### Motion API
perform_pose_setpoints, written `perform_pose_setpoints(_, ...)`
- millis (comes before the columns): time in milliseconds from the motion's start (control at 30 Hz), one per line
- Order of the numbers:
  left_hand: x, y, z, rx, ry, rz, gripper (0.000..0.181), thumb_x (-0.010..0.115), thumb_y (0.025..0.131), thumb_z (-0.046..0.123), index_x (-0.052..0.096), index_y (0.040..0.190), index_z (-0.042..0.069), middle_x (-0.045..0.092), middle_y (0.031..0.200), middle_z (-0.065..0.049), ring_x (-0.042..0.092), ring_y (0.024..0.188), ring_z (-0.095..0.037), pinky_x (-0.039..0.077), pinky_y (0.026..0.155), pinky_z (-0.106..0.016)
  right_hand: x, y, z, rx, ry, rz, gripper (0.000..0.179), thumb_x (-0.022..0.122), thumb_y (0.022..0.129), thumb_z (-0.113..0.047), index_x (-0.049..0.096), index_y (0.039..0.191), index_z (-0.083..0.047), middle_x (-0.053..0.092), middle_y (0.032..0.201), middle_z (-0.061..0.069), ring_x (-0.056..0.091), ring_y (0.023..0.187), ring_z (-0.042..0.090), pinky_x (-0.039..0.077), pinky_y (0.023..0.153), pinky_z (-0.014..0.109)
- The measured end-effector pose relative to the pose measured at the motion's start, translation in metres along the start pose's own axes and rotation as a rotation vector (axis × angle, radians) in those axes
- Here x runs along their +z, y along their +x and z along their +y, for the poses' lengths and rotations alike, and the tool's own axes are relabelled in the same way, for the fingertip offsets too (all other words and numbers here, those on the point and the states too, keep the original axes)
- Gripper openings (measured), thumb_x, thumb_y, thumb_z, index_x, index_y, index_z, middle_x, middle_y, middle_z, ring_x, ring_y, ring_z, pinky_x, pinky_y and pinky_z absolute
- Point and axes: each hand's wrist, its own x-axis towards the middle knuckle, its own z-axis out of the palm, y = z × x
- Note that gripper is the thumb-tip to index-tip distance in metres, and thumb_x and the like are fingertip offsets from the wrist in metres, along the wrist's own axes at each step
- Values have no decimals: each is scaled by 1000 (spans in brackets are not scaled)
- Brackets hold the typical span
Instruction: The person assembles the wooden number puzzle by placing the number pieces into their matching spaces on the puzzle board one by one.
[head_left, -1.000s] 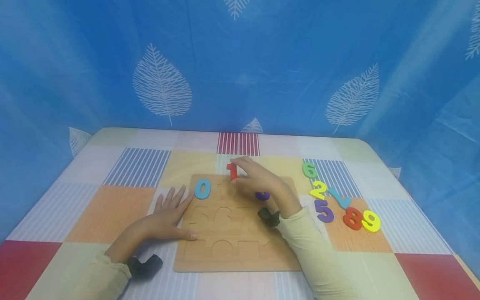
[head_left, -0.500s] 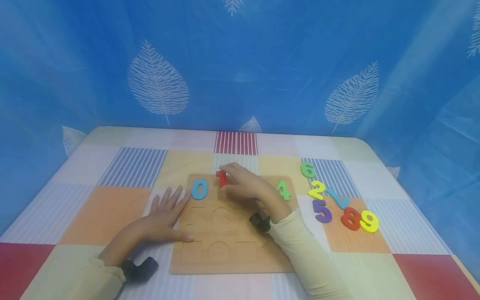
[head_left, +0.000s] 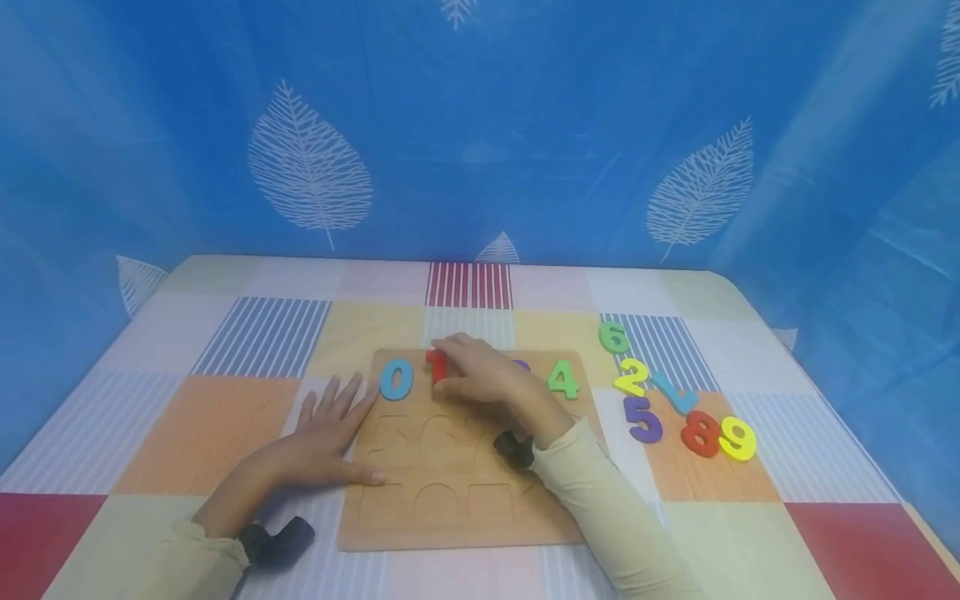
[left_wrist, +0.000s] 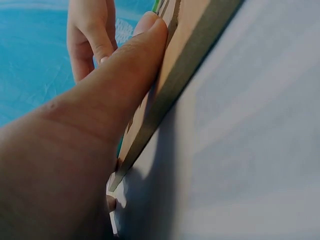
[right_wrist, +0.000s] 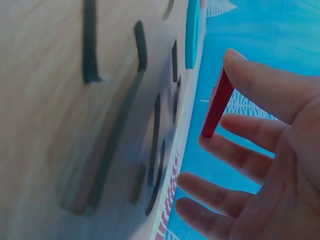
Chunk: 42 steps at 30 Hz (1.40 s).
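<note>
My right hand (head_left: 487, 379) pinches a red number 1 (head_left: 438, 367) between thumb and fingertip, close over the top row of a wooden number puzzle board (head_left: 536, 521). In the right wrist view the red piece stands tilted above the board's surface. To its left a blue 0 (head_left: 386, 382) sits in the top row; a green 4 (head_left: 564, 382) is at that row's right end. A purple piece (head_left: 521, 364) between them is mostly hidden behind my right hand. My left hand (head_left: 318, 450) lies with fingers spread at the board's left edge, thumb on the board.
Right of the board lie loose numbers: a green 6 (head_left: 604, 337), yellow 2 (head_left: 640, 377), purple 5 (head_left: 632, 408), blue 7 (head_left: 684, 402), red 8 (head_left: 692, 437) and yellow 9 (head_left: 748, 439). Empty recesses line the board's lower rows. A blue leaf-print curtain (head_left: 480, 150) hangs behind the table.
My right hand has moved left and a little down with the red 1, coming closer to the blue 0. The green 4 has come into sight. The left hand stays at the board's edge.
</note>
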Motion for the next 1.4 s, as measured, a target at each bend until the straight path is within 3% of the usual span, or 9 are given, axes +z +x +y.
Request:
perform_pose_setpoints(733,3,3,2,5,11,-7,111,62,68,67,11,147,6,-6,151,-25,-15,135,-47,-15,102,-64,6,-1,0,61,-109,-52,60,68,81,-31,46,132,-9,56,104,3,48,92,16,43,84,32)
perform_pose_setpoints(1067,2,0,3,3,6,7,112,63,67,67,11,147,7,-5,151,-25,-15,135,-48,-14,102,-65,10,0,-2,81,-171,-48,58,68,81,-34,47,131,-13,56,112,2,48,100,17,43,87,32)
perform_pose_setpoints(1400,2,0,0,4,0,1,111,62,69,66,9,147,7,-7,151,-25,-16,134,-48,-16,101,-64,12,0,-2,83,-198,-52,63,69,80,-33,44,135,-14,49,133,4,45,120,22,37,101,36)
